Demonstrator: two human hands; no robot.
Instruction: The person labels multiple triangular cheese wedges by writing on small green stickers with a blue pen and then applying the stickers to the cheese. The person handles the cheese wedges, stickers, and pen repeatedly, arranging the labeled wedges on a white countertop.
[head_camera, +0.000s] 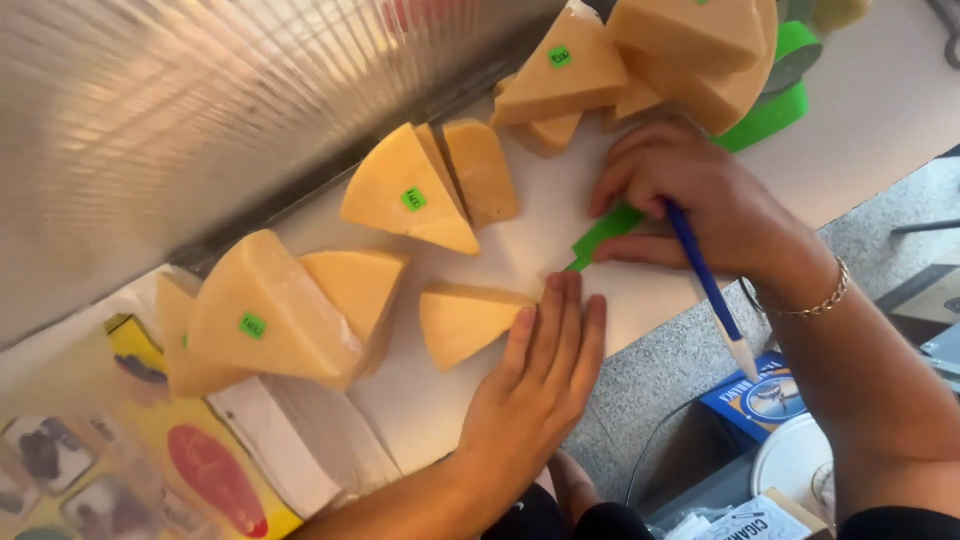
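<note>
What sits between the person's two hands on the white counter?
In the head view, a green paper strip lies between the left hand and right hand, on bare white counter.

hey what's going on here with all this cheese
A person is at a white counter covered with yellow cheese wedges, several bearing small green stickers. Their left hand lies flat, touching an unstickered cheese wedge. Their right hand holds a blue pen and presses on a green strip. More wedges are piled at the far end.
</note>
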